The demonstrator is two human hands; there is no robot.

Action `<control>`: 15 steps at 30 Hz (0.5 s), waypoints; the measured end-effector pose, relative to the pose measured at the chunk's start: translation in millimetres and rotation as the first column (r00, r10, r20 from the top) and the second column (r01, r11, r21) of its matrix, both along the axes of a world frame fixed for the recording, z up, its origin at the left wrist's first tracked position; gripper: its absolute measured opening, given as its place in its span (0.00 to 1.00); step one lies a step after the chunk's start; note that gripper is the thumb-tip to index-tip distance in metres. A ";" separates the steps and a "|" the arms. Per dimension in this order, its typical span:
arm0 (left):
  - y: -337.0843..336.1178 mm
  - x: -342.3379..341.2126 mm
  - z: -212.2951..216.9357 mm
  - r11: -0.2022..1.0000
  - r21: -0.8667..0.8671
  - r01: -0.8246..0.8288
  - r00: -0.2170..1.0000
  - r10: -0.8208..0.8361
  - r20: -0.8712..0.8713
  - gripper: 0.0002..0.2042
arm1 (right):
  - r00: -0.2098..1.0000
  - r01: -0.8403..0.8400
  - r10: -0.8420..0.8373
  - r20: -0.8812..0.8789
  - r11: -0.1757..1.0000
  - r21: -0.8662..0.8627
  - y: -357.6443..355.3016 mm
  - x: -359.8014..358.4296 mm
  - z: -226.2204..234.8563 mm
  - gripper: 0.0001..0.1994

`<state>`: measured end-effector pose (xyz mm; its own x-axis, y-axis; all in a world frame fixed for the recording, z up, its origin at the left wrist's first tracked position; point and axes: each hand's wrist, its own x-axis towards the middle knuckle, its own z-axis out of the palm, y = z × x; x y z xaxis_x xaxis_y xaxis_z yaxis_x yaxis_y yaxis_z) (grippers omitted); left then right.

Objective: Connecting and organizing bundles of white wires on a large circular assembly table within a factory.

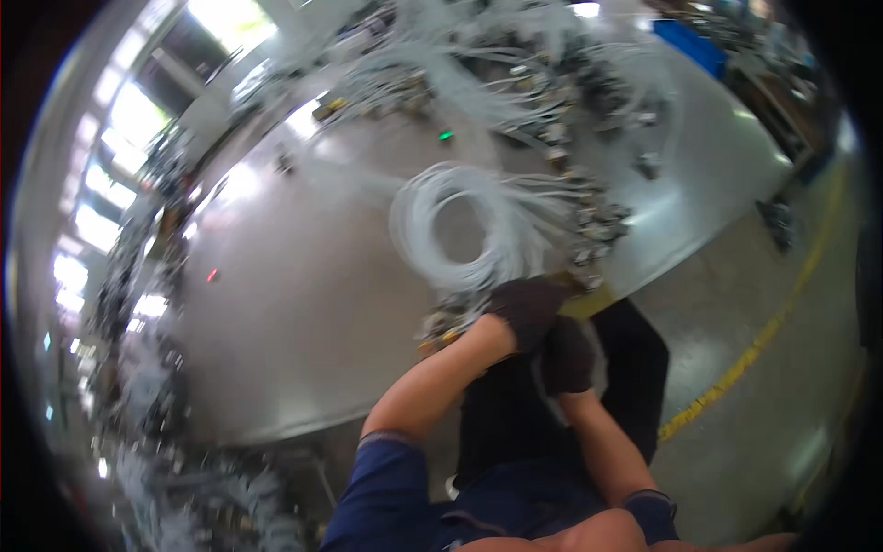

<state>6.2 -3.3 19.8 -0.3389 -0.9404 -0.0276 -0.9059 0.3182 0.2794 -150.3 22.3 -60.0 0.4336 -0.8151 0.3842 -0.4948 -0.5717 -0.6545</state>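
Observation:
Both my hands wear dark gloves and are close together at the table's near edge. My left hand (528, 311) is closed beside the lower end of a coil of whitish translucent tubing (420, 230); what its fingers hold is hidden. Just below it, over my lap, my right hand (567, 359) is curled shut, and its contents are hidden too. A yellowish flat piece (589, 302) shows past my left hand, blurred. Small metal-looking fittings (598, 225) cluster at the tube ends on the right, with brassy ones (441, 331) left of my left hand.
The shiny metal table (294, 340) spreads ahead and left. More tubing bundles (451, 83) lie across its far side. A blue bin (690, 48) stands at the far right. A yellow line (736, 375) curves over the floor. Cluttered parts (152, 377) run along the left.

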 end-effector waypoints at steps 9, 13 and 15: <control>-11.3 -8.3 20.7 0.980 0.196 0.041 0.990 -0.066 0.123 0.18 | 0.580 -0.652 -0.479 0.660 0.214 0.728 -18.1 1.5 -27.1 0.13; -8.8 -11.1 17.8 0.981 0.191 -0.036 0.987 0.005 0.161 0.18 | 0.823 -0.340 -0.265 0.503 0.480 0.809 -19.6 1.5 -24.6 0.19; -8.4 -13.7 16.2 0.978 0.202 -0.058 0.986 0.025 0.162 0.18 | 0.908 -0.220 -0.172 0.382 0.579 0.785 -18.3 0.4 -15.0 0.16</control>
<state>-7.5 -11.7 36.0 -0.2755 -0.9222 -0.2715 -0.9549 0.2302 0.1874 -149.9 4.0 -75.0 0.4366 -0.8528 -0.2866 -0.0903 0.2755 -0.9571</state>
